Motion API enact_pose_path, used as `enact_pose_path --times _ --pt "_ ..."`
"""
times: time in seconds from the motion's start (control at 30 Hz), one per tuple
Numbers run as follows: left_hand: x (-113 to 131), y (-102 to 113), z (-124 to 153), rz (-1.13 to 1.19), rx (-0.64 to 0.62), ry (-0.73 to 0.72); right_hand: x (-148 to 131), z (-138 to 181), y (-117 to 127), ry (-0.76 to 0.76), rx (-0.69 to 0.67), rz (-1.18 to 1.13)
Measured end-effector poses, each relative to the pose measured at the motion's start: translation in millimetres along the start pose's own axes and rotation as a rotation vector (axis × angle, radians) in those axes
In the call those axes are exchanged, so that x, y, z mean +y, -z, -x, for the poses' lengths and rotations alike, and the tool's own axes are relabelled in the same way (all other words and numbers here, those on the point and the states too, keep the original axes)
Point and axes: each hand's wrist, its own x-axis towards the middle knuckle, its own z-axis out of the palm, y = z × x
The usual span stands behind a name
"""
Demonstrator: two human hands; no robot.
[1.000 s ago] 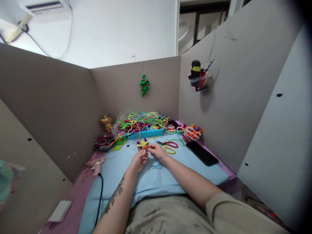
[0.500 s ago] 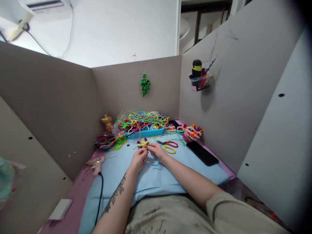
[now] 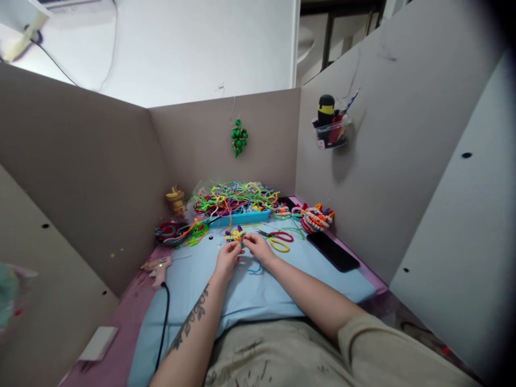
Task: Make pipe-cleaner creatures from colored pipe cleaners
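Between my hands is a small knotted-cord figure (image 3: 236, 235), yellow with purple ear-like tips and some blue. My left hand (image 3: 228, 258) pinches its lower edge, with thumb and fingertips together. On its right side my right hand (image 3: 258, 248) is also closed, fingertips pressed against the figure. A loose blue cord (image 3: 255, 269) hangs below my right hand over the light blue cloth (image 3: 193, 290). Just beyond my right hand lie scissors (image 3: 279, 240) with one red and one yellow handle loop. My fingers hide the figure's lower part.
Behind the figure, a blue tray (image 3: 245, 217) overflows with coloured cords (image 3: 237, 198). A pink glue gun (image 3: 160, 270) with a black cable lies left, near a green cord figure (image 3: 199, 232). A phone (image 3: 334, 251) and an orange-and-white knotted bundle (image 3: 316, 219) lie right. Grey panels surround the table.
Both hands stay closed at the figure, with only slight finger shifts. The loose blue cord hangs a little differently below my right hand. The whole view has tilted slightly.
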Motion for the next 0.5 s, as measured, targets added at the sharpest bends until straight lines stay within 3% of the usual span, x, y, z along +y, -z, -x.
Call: enact_pose_path --times 0.37,0.5 --pt "0.8 1.2 1.7 -0.156 0.031 -0.13 -0.4 0.5 1.2 0.085 -0.018 0.118" --pt "0.5 0.6 2.1 -0.167 0.037 -0.164 1.4 -0.4 3.5 0.051 -0.06 0.111"
